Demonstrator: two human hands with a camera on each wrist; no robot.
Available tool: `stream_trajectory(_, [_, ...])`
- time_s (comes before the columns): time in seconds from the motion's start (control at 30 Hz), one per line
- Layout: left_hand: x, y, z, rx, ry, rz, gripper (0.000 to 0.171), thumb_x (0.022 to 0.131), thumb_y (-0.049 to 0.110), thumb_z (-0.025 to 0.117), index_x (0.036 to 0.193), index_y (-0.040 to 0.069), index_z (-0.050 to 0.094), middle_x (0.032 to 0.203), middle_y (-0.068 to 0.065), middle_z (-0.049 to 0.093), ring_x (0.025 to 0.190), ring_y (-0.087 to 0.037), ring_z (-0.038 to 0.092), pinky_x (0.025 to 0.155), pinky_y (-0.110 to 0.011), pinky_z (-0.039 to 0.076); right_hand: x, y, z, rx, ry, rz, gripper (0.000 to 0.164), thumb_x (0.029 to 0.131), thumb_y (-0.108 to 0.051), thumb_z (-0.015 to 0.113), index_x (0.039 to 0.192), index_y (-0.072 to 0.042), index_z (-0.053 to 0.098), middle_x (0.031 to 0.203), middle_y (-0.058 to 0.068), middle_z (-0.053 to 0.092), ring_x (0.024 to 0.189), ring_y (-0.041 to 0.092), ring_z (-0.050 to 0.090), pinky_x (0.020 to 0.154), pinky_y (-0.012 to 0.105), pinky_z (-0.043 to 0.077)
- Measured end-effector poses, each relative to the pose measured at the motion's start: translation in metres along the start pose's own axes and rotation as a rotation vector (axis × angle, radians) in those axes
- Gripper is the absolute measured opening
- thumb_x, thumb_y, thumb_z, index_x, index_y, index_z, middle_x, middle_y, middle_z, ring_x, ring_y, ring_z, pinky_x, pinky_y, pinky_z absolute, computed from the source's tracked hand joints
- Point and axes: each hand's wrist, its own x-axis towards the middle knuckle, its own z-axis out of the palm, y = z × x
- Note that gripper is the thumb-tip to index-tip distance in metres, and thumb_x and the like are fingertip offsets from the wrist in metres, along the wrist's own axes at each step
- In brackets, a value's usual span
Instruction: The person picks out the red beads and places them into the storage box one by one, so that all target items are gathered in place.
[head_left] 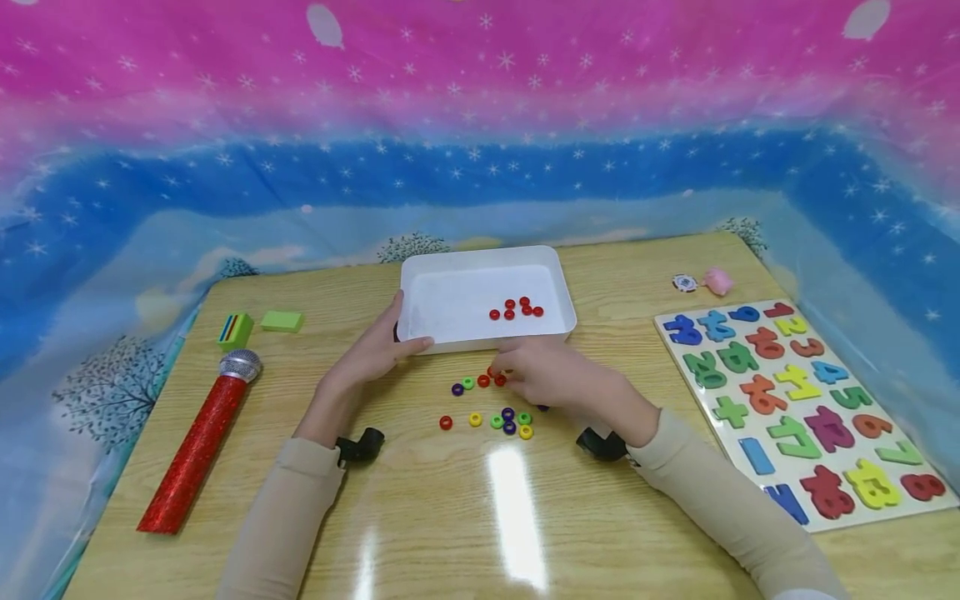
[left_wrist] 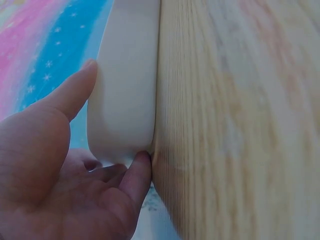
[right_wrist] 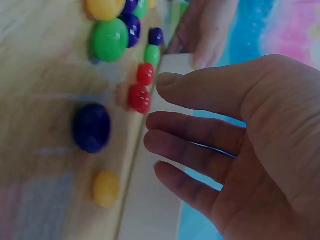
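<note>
A white tray (head_left: 450,300) stands towards the back of the table, with several red ring beads (head_left: 527,311) lying in its right part. My left hand (head_left: 372,348) holds the tray's near left corner, its thumb against the long side and its fingers round the short end. Just in front of the tray, my right hand (head_left: 551,372) hovers by a small group of red beads (right_wrist: 139,98). In the right wrist view, the thumb and fingers are apart, with nothing between them. Closer to me lie purple (head_left: 510,427), green (head_left: 497,422) and yellow beads (head_left: 527,432).
On the left lie a red glitter microphone (head_left: 198,450) and two green blocks (head_left: 282,322). A number puzzle board (head_left: 738,400) covers the right side. Behind it are a poker chip (head_left: 684,283) and a pink pig figure (head_left: 717,282). A patterned cloth (head_left: 480,175) hangs behind the table.
</note>
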Motion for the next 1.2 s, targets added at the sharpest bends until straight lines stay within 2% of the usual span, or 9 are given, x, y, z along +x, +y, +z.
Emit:
stream_trajectory(0.33, [0.002,-0.001,-0.001,0.015,0.004,0.001,0.105,0.082,0.054,0.061,0.148,0.02,-0.013,0.157,0.002,-0.008,0.145,-0.019,-0.001,0.116,-0.046,0.014,0.004,0.003,0.012,-0.04,0.018,-0.034,0.014,0.085,-0.015,0.064,0.095,-0.022,0.07,0.09,-0.009,0.063,0.079,0.005,0.052,0.074,0.023,0.046])
stream_trajectory(0.87, [0.002,-0.001,0.0,0.029,-0.006,-0.009,0.106,0.081,0.056,0.06,0.148,0.022,-0.015,0.157,0.003,-0.008,0.145,-0.019,0.0,0.116,-0.046,0.015,0.005,0.003,0.017,-0.076,-0.005,-0.025,0.014,0.084,-0.01,0.061,0.088,-0.022,0.068,0.078,-0.01,0.053,0.07,0.007,0.046,0.065,0.02,0.04])
stream_trajectory(1.03, [0.001,-0.001,0.0,0.029,-0.01,-0.015,0.101,0.086,0.048,0.06,0.148,0.021,-0.016,0.156,0.004,-0.009,0.145,-0.019,-0.001,0.116,-0.046,0.014,0.01,0.002,0.009,-0.036,0.012,-0.007,0.011,0.084,-0.011,0.063,0.086,-0.021,0.067,0.081,-0.008,0.057,0.07,0.008,0.047,0.064,0.021,0.041])
stream_trajectory(1.2, [0.001,-0.001,0.001,0.016,-0.006,-0.005,0.099,0.088,0.041,0.06,0.148,0.021,-0.016,0.157,0.002,-0.009,0.145,-0.021,0.0,0.116,-0.048,0.015,0.02,0.005,-0.009,0.068,0.083,0.023,0.014,0.084,-0.012,0.064,0.094,-0.019,0.071,0.089,-0.008,0.061,0.075,0.007,0.052,0.069,0.023,0.045])
